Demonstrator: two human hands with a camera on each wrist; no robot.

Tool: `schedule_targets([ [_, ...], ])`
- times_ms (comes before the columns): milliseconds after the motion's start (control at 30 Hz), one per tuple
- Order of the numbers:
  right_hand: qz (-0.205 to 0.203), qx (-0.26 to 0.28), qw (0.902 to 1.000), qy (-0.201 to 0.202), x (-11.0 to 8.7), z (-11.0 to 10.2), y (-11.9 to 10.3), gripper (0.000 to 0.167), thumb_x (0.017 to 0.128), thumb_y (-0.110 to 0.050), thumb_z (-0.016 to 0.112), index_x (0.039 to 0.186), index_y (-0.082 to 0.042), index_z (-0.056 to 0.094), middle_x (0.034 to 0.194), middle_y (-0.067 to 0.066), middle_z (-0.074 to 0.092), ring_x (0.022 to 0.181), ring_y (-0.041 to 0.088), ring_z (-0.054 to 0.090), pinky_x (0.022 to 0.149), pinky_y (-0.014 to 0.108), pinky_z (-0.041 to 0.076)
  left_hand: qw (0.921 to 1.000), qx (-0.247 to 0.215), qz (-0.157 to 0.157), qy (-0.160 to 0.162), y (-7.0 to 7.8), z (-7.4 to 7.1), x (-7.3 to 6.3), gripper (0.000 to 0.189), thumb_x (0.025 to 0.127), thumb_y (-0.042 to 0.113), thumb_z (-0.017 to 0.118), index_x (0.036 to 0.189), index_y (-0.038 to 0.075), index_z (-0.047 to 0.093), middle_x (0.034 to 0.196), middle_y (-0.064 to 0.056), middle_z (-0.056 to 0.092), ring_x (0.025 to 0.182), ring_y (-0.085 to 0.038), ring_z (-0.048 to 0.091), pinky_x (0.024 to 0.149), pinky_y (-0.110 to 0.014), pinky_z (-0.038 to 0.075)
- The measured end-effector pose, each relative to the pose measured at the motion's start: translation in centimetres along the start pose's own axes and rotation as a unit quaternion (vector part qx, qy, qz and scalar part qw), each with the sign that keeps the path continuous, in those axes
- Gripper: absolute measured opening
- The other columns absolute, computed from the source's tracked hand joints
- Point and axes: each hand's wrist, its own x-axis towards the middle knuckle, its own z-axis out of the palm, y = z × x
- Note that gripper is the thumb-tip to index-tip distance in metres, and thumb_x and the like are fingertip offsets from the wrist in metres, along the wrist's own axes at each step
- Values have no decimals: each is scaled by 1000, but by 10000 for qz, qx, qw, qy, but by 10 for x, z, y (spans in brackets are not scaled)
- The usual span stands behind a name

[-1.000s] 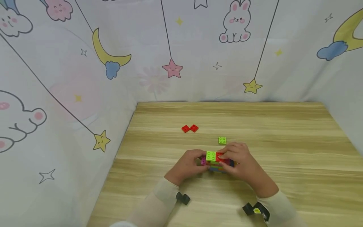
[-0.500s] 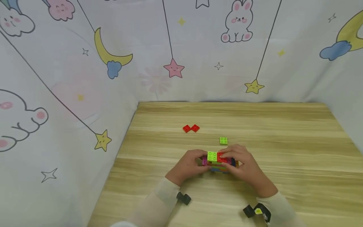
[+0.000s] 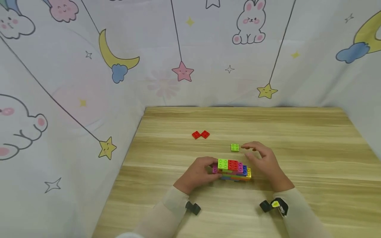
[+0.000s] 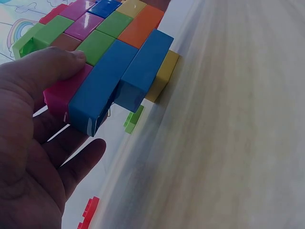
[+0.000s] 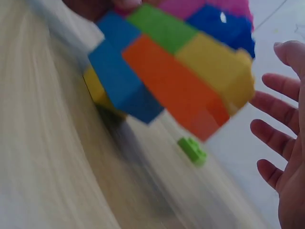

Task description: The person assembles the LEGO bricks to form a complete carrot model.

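Note:
My left hand [image 3: 197, 173] grips the left end of a stepped build of toy building bricks [image 3: 232, 165], thumb in front and fingers behind. Light green and red bricks top it, with pink, blue and yellow studs stepping down to the right. In the left wrist view, the thumb presses a magenta brick [image 4: 66, 95] beside long blue ones. Off the build's right end, my right hand [image 3: 265, 160] is held with fingers loosely spread and nothing in them. Its fingertips are just right of a loose light green brick [image 3: 234, 147], which lies behind the build.
Two red bricks [image 3: 205, 134] lie corner to corner farther back on the wooden table [image 3: 282, 132]. A white cloth [image 3: 208, 89] printed with stars and moons hangs behind the table and along its sides. Each wrist wears a small black camera mount [image 3: 193, 208].
My right hand has let go of the build and moved back and right, beside the loose light green brick. The left hand keeps its grip, and the build stays in place.

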Motion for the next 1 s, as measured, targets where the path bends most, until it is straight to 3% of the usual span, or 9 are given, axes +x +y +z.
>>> schedule_targets([
  [133, 620, -618, 9961, -75, 12, -1, 21, 24, 99, -18, 73, 122, -12, 73, 120, -1, 71, 114, 16, 59, 98, 41, 47, 10000, 11, 73, 7, -1, 0, 0, 39, 88, 16, 85, 124, 12, 72, 117, 4, 74, 100, -4, 64, 93, -32, 57],
  [333, 1115, -1180, 9847, -640, 29, 2, 46, 38, 94, -35, 78, 127, -16, 72, 129, 4, 69, 126, 30, 57, 110, 58, 40, 9999, 55, 119, 23, -2, 0, -1, 39, 87, 16, 85, 123, 12, 72, 117, 5, 74, 101, -3, 64, 94, -33, 57],
  [567, 787, -1584, 9778, -1122, 43, 6, 60, 42, 87, -32, 85, 124, -15, 74, 125, 5, 71, 123, 31, 56, 111, 56, 37, 9999, 9, 99, 32, -2, 0, 0, 39, 87, 16, 86, 122, 12, 72, 116, 5, 74, 101, -3, 64, 94, -32, 56],
  [767, 564, -1809, 9749, -1168, 44, 7, 57, 40, 85, -27, 87, 121, -15, 76, 120, 7, 71, 119, 33, 56, 106, 62, 34, 9999, 27, 104, 55, 0, -1, 0, 39, 87, 17, 86, 123, 13, 72, 117, 6, 74, 102, -2, 64, 95, -25, 54],
  [1000, 540, -1928, 9727, -1174, 44, 10, 58, 35, 86, -26, 87, 118, -16, 78, 116, 4, 70, 115, 30, 56, 98, 56, 36, 10000, 33, 27, 35, -1, 0, -1, 39, 87, 16, 86, 124, 13, 72, 118, 5, 74, 104, -2, 64, 96, -25, 53],
])
